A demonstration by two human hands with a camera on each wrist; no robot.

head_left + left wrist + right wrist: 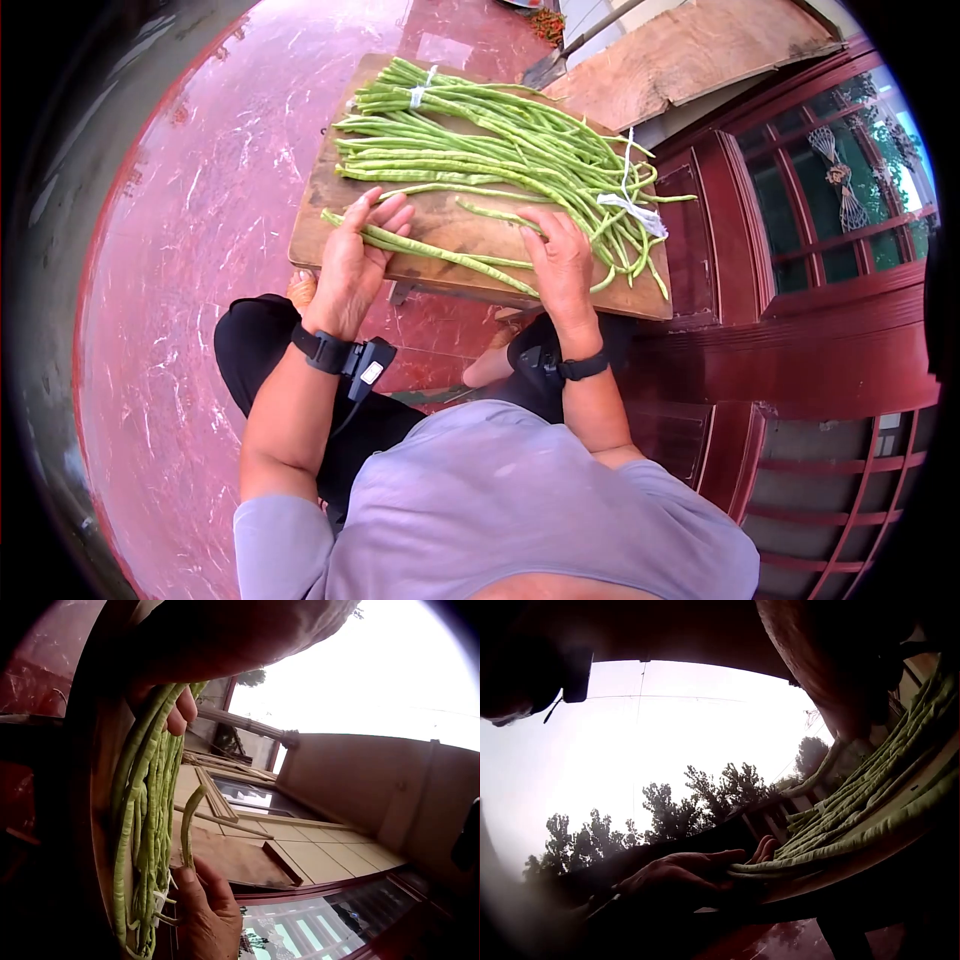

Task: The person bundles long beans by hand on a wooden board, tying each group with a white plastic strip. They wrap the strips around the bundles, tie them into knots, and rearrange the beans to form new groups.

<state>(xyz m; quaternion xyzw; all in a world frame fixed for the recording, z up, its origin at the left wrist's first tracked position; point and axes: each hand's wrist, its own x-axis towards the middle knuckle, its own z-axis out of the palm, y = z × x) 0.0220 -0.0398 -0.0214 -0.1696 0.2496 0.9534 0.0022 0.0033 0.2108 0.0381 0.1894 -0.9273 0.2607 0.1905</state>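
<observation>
Left of centre, my left hand (pixel 350 262) cradles long, slender green beans (pixel 440 251) beneath its thumb, seemingly supporting their limp lengths by the brown wooden tabletop (pixel 312 240), while my right hand (pixel 562 262) pinches another bean (pixel 490 212).

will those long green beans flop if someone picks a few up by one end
The long green beans would probably droop somewhat, since they are slender and several bend toward one end. A few should feel light, judging by how thin they are. The bent ones seem unlikely to roll far.
</observation>
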